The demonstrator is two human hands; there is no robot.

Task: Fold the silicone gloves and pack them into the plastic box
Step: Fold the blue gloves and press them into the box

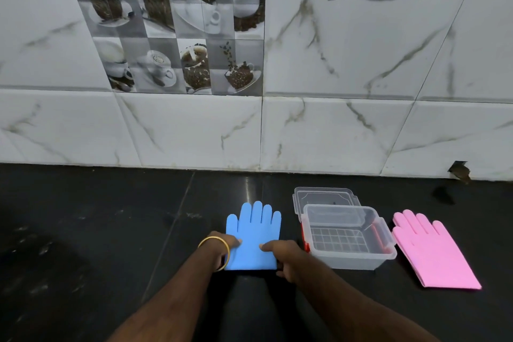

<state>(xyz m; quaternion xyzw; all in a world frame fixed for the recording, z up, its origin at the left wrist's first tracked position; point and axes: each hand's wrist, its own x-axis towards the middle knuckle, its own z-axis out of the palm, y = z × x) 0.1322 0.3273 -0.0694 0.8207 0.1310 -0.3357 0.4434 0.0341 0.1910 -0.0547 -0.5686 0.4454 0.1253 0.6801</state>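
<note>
Both hands, left [222,248] and right [280,254], pinched the blue glove [254,233] at its side edges near the cuff, flat on the table [97,230] beside the open box [349,233], the pink glove [433,250] beyond it, bare table leftward.

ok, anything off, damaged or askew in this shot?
Work items look fine. Only damage: a chipped hole in the wall tile at its base, far right above the counter. The pink glove lies angled beside the plastic box, not squared like the blue glove.
</note>
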